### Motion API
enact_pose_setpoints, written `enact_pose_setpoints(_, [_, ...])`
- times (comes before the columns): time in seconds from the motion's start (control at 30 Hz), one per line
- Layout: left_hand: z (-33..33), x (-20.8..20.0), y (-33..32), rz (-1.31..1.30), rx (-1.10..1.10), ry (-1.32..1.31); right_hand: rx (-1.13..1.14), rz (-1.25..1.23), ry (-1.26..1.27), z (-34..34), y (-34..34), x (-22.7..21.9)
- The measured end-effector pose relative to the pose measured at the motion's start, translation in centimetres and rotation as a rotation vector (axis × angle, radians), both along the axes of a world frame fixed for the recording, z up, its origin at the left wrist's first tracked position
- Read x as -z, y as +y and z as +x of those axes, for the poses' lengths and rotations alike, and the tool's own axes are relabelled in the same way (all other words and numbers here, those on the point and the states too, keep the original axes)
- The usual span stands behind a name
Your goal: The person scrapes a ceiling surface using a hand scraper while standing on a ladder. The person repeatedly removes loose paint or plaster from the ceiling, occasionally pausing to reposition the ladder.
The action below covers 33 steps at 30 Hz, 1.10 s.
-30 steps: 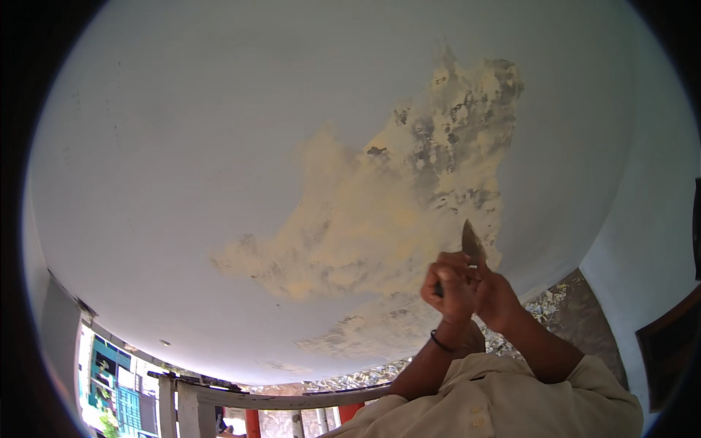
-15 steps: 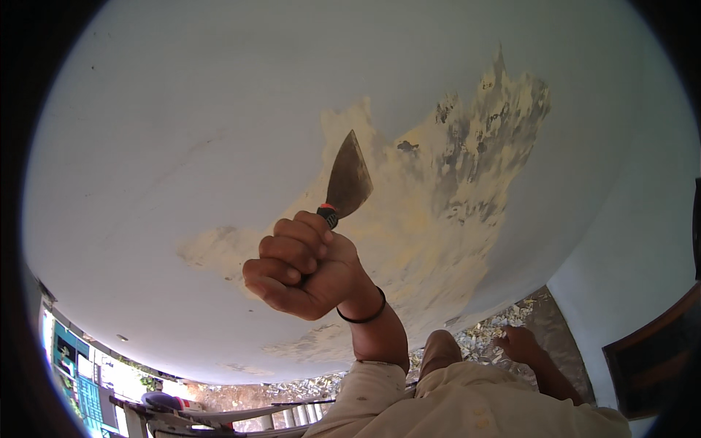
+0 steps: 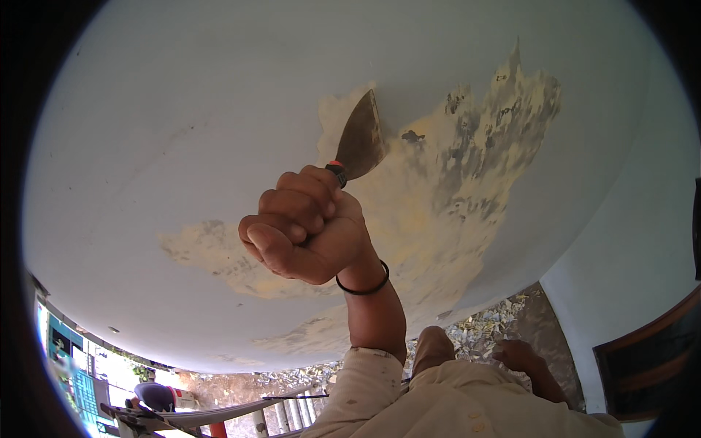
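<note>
My left hand (image 3: 303, 223) is raised in front of the wall, its fingers wrapped round the handle of a putty knife (image 3: 359, 142). The flared metal blade points up from the fist, over the edge between grey-white paint and a bared patch (image 3: 416, 212) of yellowish and grey wall. Whether the blade touches the surface, I cannot tell. A dark band circles my left wrist. Lower right, my right hand (image 3: 517, 355) hangs beside my body, away from the wall; its fingers are too small and dim to make out, and no tool shows in it.
Paint flakes (image 3: 482, 328) litter the ground at the wall's foot. To the right a second pale wall (image 3: 584, 321) meets it, with a dark wood-framed panel (image 3: 650, 358). Lower left are a light railing-like frame (image 3: 241, 410) and a dark-and-white container (image 3: 164, 398).
My left hand has moved up with the putty knife, so the blade now sits higher on the bared patch. The view has shifted slightly. My right hand stays low.
</note>
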<state>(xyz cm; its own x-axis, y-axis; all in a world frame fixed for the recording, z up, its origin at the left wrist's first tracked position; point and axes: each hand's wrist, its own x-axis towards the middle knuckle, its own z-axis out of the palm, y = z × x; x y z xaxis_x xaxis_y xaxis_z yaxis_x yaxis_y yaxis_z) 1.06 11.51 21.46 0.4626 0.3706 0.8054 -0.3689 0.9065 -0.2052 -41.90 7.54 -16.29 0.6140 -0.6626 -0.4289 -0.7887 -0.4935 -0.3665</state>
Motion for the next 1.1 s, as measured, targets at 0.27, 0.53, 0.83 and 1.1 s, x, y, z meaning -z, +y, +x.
enact_pose_setpoints(0.27, [0.1,-0.8,-0.1,-0.097,0.103,0.004,0.001,0.071,-0.021,2.4,0.1,-1.0])
enact_pose_setpoints(0.53, [1.6,-1.3,-0.1,-0.081,0.125,0.042,-0.030,0.058,-0.029,1.7,1.2,0.8])
enact_pose_setpoints(0.83, [0.2,-2.3,0.0,-0.108,0.196,0.119,-0.037,0.048,-0.052,2.2,1.5,-0.4])
enact_pose_setpoints(1.1, [-0.7,-2.3,-0.6,-0.080,0.176,0.146,-0.035,0.120,-0.070,2.6,2.0,-2.5])
